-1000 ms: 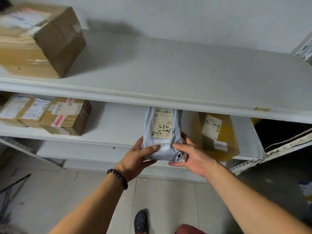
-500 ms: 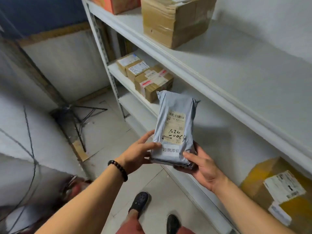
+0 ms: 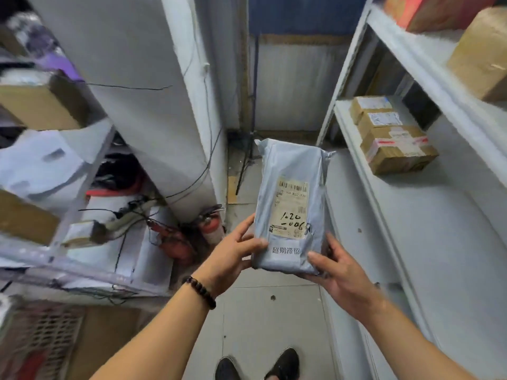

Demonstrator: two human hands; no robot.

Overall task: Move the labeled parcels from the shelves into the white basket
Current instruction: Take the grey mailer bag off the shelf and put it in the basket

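A grey plastic mailer parcel [image 3: 290,187] with a tan label and handwritten numbers is held upright in mid-air over the aisle floor. My left hand [image 3: 233,253] grips its lower left edge, thumb on the front. My right hand [image 3: 337,272] grips its lower right corner from beneath, thumb across the front. Several labeled cardboard boxes [image 3: 395,145] stay on the white shelf [image 3: 356,149] to the right. A white lattice basket [image 3: 49,333] shows blurred at the bottom left; whether it is the task's basket I cannot tell.
A white pillar [image 3: 153,105] stands ahead on the left with cables and red extinguishers [image 3: 211,229] at its foot. A second rack [image 3: 68,187] with boxes and bags fills the left side. Large boxes [image 3: 482,56] sit on the upper right shelf. My shoes [image 3: 282,363] stand on grey floor tiles.
The parcel came off the lower shelf in both hands. My view has swung left from the shelves to the aisle, pillar and left rack.
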